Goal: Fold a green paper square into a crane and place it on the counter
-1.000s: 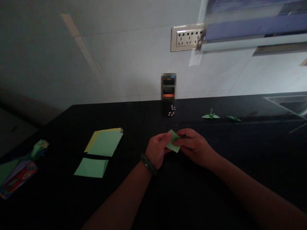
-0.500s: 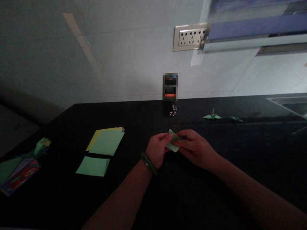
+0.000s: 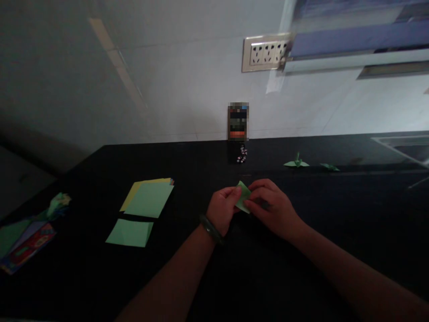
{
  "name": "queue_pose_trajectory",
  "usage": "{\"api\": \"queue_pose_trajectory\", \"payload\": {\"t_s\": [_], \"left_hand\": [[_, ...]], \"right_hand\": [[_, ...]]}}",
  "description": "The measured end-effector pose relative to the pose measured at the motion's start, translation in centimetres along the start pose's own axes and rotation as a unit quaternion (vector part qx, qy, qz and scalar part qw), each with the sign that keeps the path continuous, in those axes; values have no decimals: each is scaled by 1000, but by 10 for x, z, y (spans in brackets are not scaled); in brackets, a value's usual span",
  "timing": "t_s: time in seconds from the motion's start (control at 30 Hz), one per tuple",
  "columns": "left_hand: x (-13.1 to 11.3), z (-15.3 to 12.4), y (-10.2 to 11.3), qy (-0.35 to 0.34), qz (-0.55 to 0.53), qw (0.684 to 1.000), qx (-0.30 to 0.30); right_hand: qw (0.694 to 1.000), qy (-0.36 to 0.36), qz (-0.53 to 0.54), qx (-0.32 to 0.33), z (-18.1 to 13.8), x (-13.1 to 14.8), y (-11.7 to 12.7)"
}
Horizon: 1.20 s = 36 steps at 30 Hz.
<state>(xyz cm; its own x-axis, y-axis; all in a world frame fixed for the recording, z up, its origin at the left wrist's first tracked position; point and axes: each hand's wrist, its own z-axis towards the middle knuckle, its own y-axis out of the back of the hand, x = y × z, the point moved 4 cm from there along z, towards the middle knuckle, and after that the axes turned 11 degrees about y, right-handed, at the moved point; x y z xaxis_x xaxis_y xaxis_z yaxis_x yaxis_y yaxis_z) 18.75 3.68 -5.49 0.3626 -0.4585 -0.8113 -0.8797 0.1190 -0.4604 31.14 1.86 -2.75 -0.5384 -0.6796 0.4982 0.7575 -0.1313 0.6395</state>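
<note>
A small piece of folded green paper [image 3: 243, 197] is held above the black counter between my two hands. My left hand [image 3: 222, 206], with a dark bangle at the wrist, pinches its left side, thumb on top. The fingers of my right hand [image 3: 272, 202] are closed on the right edge, thumb and fingertips against the paper. Fingers hide part of its folds. Beyond my right hand lie two green paper cranes, one with raised wings [image 3: 296, 163] and a flatter one [image 3: 330, 167].
Left of my hands are a stack of green and yellow paper [image 3: 149, 200] and a creased green sheet [image 3: 130, 233]. Farther left lie a red packet [image 3: 31, 243] and crumpled paper [image 3: 59, 205]. A phone [image 3: 238, 121] leans on the wall, its beaded strap [image 3: 241, 154] below. A sink edge [image 3: 398, 147] shows right.
My right fingers have shifted and curled more along the paper's right edge. The paper has turned slightly and shows a smoother face. My left hand has moved a little to the right.
</note>
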Motion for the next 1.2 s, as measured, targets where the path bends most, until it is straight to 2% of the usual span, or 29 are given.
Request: {"api": "queue_pose_trajectory", "payload": {"t_s": [0.07,0.13,0.27,0.43,0.8,0.9,1.2], "left_hand": [[3,-1,-2,3,18,1000,10],[4,-1,-3,10,29,999,19],[4,-3,-4,41,21,998,35],[4,-3,-4,107,-65,992,32],[10,-2,-4,116,-118,985,56],[13,-2,-6,105,-125,984,71],[10,-4,-6,90,-101,988,70]], "right_hand": [[994,-97,12,-44,-2,-8,-1],[985,-162,39,-50,-3,-13,-2],[977,-200,68,-15,-3,-17,-4],[964,-232,124,-41,-4,-19,-2],[957,-246,124,-89,-5,-16,3],[958,-249,110,-90,-5,-16,5],[959,-224,159,-68,-5,-13,2]]}}
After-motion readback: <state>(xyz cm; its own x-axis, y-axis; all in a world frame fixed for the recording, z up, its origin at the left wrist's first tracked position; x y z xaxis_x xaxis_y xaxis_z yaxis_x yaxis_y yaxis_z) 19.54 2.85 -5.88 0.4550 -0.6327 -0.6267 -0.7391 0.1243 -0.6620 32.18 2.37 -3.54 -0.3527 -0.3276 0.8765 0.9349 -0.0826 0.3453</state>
